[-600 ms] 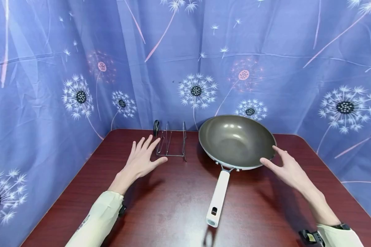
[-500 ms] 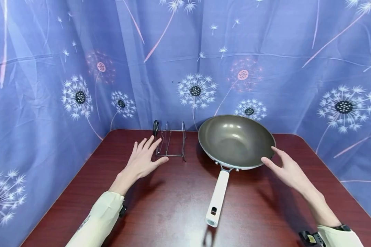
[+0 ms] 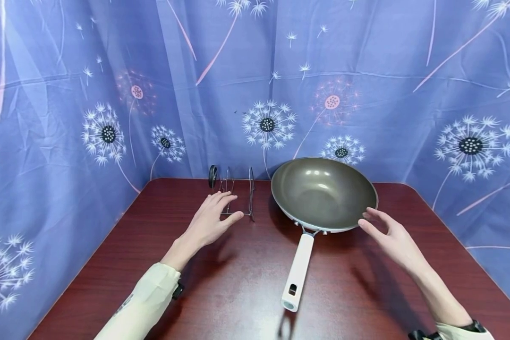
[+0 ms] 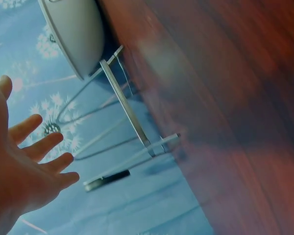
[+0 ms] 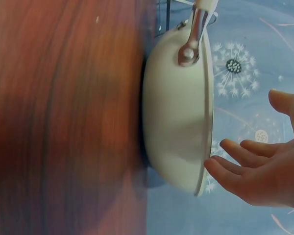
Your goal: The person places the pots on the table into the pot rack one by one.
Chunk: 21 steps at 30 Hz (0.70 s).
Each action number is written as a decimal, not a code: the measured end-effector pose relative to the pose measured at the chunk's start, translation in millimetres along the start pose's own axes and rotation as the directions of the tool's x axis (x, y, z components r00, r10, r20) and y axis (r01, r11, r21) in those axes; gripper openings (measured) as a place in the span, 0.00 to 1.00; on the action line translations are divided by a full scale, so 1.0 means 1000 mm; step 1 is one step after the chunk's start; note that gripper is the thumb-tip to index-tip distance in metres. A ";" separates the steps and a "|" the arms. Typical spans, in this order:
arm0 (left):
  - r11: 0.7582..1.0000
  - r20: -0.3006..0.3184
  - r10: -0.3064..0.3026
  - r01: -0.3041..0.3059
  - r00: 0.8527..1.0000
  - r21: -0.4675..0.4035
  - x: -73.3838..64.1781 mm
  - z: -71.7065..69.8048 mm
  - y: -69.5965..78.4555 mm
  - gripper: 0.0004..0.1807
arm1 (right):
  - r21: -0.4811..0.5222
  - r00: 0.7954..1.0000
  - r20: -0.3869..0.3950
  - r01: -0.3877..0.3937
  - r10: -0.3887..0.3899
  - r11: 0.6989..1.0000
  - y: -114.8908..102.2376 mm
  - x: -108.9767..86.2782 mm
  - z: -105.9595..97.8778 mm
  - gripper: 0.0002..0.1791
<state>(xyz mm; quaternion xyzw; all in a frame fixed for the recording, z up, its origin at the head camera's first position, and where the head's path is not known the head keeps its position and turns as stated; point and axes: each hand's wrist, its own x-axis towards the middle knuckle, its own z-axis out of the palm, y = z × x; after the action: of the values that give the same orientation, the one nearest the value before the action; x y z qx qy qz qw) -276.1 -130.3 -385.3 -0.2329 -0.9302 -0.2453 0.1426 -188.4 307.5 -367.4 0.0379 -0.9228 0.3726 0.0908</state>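
A deep frying pan (image 3: pixel 323 196) with a dark inside, a pale outside and a white handle (image 3: pixel 298 271) sits on the table, its handle toward me. Left of it stands a small wire rack (image 3: pixel 251 193) with a black round piece (image 3: pixel 213 176) at its left end. My left hand (image 3: pixel 210 222) hovers in front of the rack, fingers extended and holding nothing; it hides part of the rack in the head view. My right hand (image 3: pixel 395 241) is at the pan's right rim, fingers slightly bent. The right wrist view shows its fingertips right by the pale outer wall (image 5: pixel 179 117).
The dark red wooden table (image 3: pixel 246 293) ends at a blue curtain (image 3: pixel 221 118) with dandelion prints, which hangs along the back and both sides. The pan's handle reaches out over the middle of the table.
My left hand has moved to the right across the rack's front, its fingers less spread. My right hand has drawn slightly back from the pan's rim, fingers bending more. Pan and rack stay put.
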 end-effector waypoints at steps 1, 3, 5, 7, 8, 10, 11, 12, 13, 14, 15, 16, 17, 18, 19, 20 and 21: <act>1.000 0.003 0.003 -0.002 1.000 -0.007 0.001 0.001 0.003 0.34 | 0.008 1.000 -0.004 0.004 -0.004 1.000 -0.001 -0.001 0.001 0.36; 1.000 0.013 0.005 -0.005 1.000 -0.026 0.002 0.002 0.008 0.32 | 0.040 1.000 0.005 0.006 -0.006 0.999 -0.003 -0.004 0.002 0.35; 0.999 0.019 0.009 -0.009 1.000 -0.040 0.004 0.005 0.012 0.31 | 0.079 1.000 0.018 0.004 -0.006 0.997 -0.005 -0.006 0.003 0.34; 0.998 0.029 0.011 -0.009 1.000 -0.058 0.005 0.008 0.016 0.31 | 0.135 0.999 0.035 -0.001 -0.004 0.991 -0.005 -0.008 0.006 0.33; 0.998 0.037 0.013 -0.010 0.999 -0.067 0.006 0.009 0.018 0.30 | 0.167 0.999 0.049 -0.010 0.002 0.986 -0.006 -0.009 0.006 0.33; 0.997 0.048 0.016 -0.012 0.999 -0.075 0.007 0.012 0.022 0.30 | 0.228 0.998 0.066 -0.020 0.005 0.973 -0.006 -0.012 0.009 0.33; 0.997 0.056 0.014 -0.009 0.998 -0.078 0.007 0.013 0.024 0.30 | 0.263 0.997 0.076 -0.027 0.007 0.964 -0.006 -0.013 0.010 0.33; 0.997 0.061 0.017 -0.013 0.998 -0.080 0.008 0.014 0.026 0.30 | 0.296 0.996 0.087 -0.030 0.005 0.955 -0.006 -0.015 0.011 0.33; 0.997 0.067 0.020 -0.014 0.998 -0.078 0.008 0.015 0.028 0.29 | 0.323 0.995 0.099 -0.037 0.005 0.946 -0.006 -0.016 0.012 0.33; 0.997 0.072 0.021 -0.015 0.997 -0.082 0.009 0.016 0.031 0.29 | 0.347 0.994 0.110 -0.043 0.005 0.937 -0.007 -0.017 0.013 0.33; 0.996 0.076 0.022 -0.015 0.997 -0.085 0.009 0.017 0.033 0.29 | 0.365 0.993 0.119 -0.048 0.005 0.930 -0.007 -0.019 0.014 0.33; 0.996 0.081 0.023 -0.016 0.996 -0.090 0.010 0.017 0.035 0.28 | 0.379 0.991 0.131 -0.055 0.005 0.924 -0.007 -0.020 0.015 0.33; 0.995 0.087 0.024 -0.015 0.996 -0.097 0.010 0.018 0.037 0.28 | 0.395 0.990 0.142 -0.062 0.006 0.917 -0.008 -0.022 0.016 0.33; 0.994 0.093 0.026 -0.016 0.995 -0.107 0.010 0.019 0.038 0.28 | 0.410 0.988 0.151 -0.068 0.006 0.910 -0.008 -0.023 0.017 0.33; 0.993 0.101 0.025 -0.013 0.995 -0.119 0.010 0.020 0.040 0.28 | 0.422 0.987 0.161 -0.077 0.009 0.903 -0.008 -0.024 0.018 0.34; 0.991 0.108 0.024 -0.009 0.994 -0.132 0.011 0.021 0.042 0.28 | 0.431 0.985 0.170 -0.084 0.011 0.898 -0.009 -0.025 0.018 0.34; 0.990 0.115 0.024 -0.007 0.993 -0.144 0.011 0.022 0.043 0.28 | 0.439 0.983 0.180 -0.097 0.018 0.893 -0.010 -0.027 0.019 0.34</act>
<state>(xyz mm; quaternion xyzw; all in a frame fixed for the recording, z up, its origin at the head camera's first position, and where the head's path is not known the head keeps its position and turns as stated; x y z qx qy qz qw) -266.8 -81.3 -383.1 -0.2635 -0.9151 -0.2964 0.0728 -163.5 287.3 -379.2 0.0620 -0.8179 0.5719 -0.0111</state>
